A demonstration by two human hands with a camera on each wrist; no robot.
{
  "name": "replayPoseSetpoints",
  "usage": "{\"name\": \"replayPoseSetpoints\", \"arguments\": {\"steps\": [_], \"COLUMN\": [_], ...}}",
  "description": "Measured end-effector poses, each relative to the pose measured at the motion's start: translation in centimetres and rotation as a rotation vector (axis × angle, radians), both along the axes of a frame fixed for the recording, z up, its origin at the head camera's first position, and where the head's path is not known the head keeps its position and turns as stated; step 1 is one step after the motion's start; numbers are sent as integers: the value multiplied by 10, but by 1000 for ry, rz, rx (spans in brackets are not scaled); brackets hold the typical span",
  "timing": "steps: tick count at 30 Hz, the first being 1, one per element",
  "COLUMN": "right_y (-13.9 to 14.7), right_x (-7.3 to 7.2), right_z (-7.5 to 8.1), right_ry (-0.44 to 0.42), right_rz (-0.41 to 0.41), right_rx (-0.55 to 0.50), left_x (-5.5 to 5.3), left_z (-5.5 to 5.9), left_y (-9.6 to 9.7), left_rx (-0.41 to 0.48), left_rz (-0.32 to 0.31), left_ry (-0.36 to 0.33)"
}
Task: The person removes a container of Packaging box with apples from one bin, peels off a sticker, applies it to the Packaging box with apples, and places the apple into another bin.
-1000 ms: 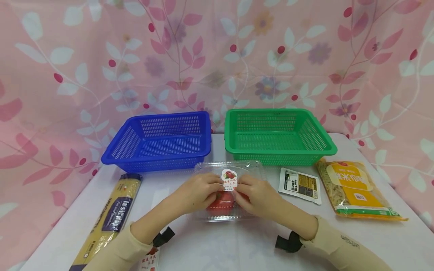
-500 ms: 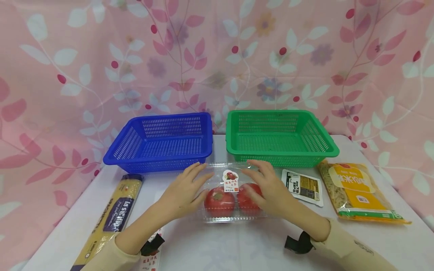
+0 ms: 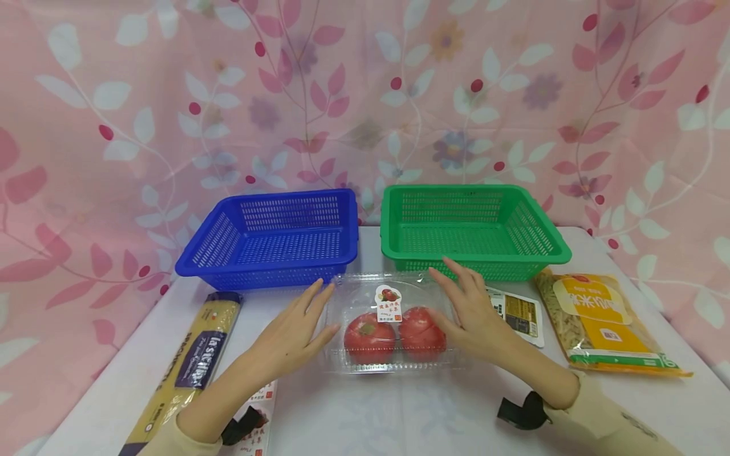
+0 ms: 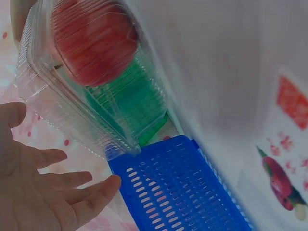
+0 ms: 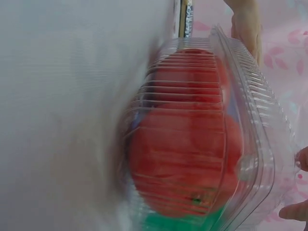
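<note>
A clear plastic clamshell box [image 3: 393, 364] lies on the table, its lid down, with two red tomatoes [image 3: 369, 339] inside. On its lid is a white label sticker [image 3: 389, 305] with a fruit picture. My left hand [image 3: 293, 329], fingers spread, is just off the box's left side; in the left wrist view its fingers are apart from the plastic. My right hand [image 3: 476, 316] hovers at the box's right edge with loosely extended fingers; whether they touch it I cannot tell. In the right wrist view the tomatoes [image 5: 187, 154] show through the ribbed wall, and only fingertips [image 5: 293, 211] appear.
Behind the box stand a blue basket [image 3: 268, 275] and a green basket [image 3: 473, 269]. A spaghetti pack [image 3: 196, 361] lies left, near a sheet of stickers [image 3: 262, 421] partly under my left arm. To the right are a small flat pouch [image 3: 525, 316] and a yellow food bag [image 3: 604, 323].
Both hands have left the label sticker on the lid and moved apart, the left one leftward, the right one rightward. Their fingers have spread, and both tomatoes are now visible.
</note>
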State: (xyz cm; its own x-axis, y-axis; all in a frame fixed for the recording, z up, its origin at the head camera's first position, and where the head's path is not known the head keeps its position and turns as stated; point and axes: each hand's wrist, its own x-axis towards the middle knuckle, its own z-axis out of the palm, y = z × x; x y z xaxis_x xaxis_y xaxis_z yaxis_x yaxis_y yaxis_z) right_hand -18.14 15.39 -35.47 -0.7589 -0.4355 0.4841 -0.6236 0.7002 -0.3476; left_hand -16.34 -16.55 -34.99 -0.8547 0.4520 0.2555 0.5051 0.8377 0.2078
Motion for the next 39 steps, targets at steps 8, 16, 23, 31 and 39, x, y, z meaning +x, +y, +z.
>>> {"name": "replayPoseSetpoints", "arguments": {"steps": [8,16,23,31,39], "right_y": [12,15,15,13,12], "right_x": [4,5,8,10,8], "right_z": [-9,-17,-23,-25,-28], "right_ry": [-166,-243,-286,-356,-414], "right_rz": [-6,19,81,70,59], "right_rx": [-25,-10,17,1,-52], "left_x": [5,10,10,9,6], "left_z": [-11,-17,-17,-18,-17], "left_y": [-3,-2,-2,0,0], "left_rx": [18,14,-4,28,80], "left_rz": [-29,-60,-40,-29,-54], "left_ry": [-101,-169,-220,-298,-352]}}
